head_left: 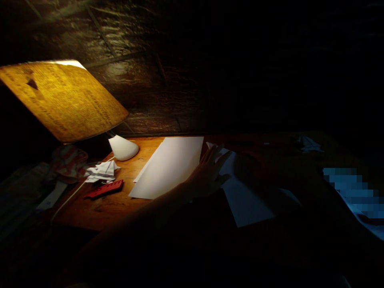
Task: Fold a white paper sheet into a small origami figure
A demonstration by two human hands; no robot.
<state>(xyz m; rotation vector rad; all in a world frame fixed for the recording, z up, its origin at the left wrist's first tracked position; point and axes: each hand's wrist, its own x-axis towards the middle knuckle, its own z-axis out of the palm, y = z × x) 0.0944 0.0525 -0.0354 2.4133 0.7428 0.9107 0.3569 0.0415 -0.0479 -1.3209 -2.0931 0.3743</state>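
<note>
**"Where's the left hand [210, 174]?"**

"Near the middle of the orange-brown wooden tabletop [99, 210], open, with its fingers spread apart and clamped on nothing. It lies over the left part of a slanted white paper sheet [246, 204], and its fingertips are just beside a larger rectangular white paper sheet [168, 168]."

**"And the right hand?"**

"It's lost in the dark at the right, so I can't tell how it stands."

**"How does the paper look?"**

"Both sheets lie flat, and I see no print on them. The larger one is brightly lit and sits against the far edge of the tabletop, set at an angle. The slanted one is partly shadowed and reaches toward the near edge."

**"What's around them?"**

"Toward the left edge there's a crumpled, folded white paper shape [102, 172], with a flat red notched strip [104, 189] just below it. A white cone-shaped lamp shade [123, 147] stands at the far edge, under a tilted, yellow-lit printed panel [60, 100]. Another small folded white paper piece [309, 144] sits dimly at the far right."
</note>
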